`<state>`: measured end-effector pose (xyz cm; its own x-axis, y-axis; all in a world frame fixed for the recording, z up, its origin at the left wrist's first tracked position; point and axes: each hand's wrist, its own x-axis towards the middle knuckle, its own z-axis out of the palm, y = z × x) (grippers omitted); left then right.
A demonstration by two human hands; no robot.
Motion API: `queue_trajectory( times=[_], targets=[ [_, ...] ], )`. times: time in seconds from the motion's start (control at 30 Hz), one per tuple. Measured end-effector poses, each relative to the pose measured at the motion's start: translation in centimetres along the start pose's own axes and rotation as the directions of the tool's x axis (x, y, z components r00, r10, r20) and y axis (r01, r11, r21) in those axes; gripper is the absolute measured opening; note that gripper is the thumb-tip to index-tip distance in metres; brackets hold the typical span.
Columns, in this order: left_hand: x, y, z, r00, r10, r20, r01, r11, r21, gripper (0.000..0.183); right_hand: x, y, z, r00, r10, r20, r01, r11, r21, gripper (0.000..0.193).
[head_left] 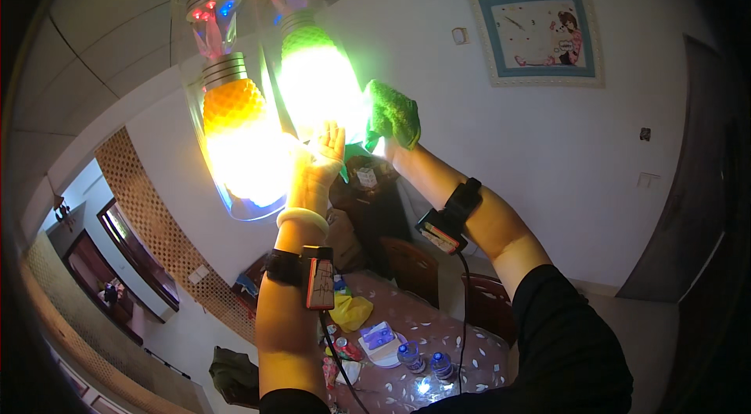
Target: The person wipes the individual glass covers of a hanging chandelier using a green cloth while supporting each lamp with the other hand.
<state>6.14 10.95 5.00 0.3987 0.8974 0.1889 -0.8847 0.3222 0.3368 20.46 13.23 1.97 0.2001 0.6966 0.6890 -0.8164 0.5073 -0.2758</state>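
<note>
Two hanging lamps glow above me, each a bulb inside a transparent cylinder. The left lamp [235, 105] has an orange honeycomb-patterned bulb, and the right lamp [309, 42] glows green. My left hand [319, 157] is raised at the bottom of the right lamp, its fingers stretched upward; glare hides whether it touches. In my right hand [393, 138] a fuzzy green cloth [393, 110] is bunched against or close beside the right side of that lamp. The cloth covers most of the fingers. Both wrists carry strapped-on black devices with cables.
Below, a table [461, 328] with a leaf-patterned cover carries water bottles [411, 358], a tissue pack [379, 336], a yellow bag [350, 311] and cans. Wooden chairs [411, 269] stand around it. A framed clock [540, 34] hangs on the white wall.
</note>
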Motion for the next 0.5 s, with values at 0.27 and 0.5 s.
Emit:
queue_trajectory(
  times=[0.27,0.5],
  targets=[
    [-0.2,-0.4,0.0,0.953,-0.111,0.283,0.065,0.984,0.167,0.049,-1.6,0.7,0.6,0.985,-0.121,0.124,0.132,0.987,-0.089,0.023],
    [0.0,-1.6,0.6,0.979,0.08,0.186,-0.116,0.975,0.188,0.033,-2.5,0.7,2.3,0.953,-0.191,0.234,0.293,0.771,-0.566,0.023]
  ],
)
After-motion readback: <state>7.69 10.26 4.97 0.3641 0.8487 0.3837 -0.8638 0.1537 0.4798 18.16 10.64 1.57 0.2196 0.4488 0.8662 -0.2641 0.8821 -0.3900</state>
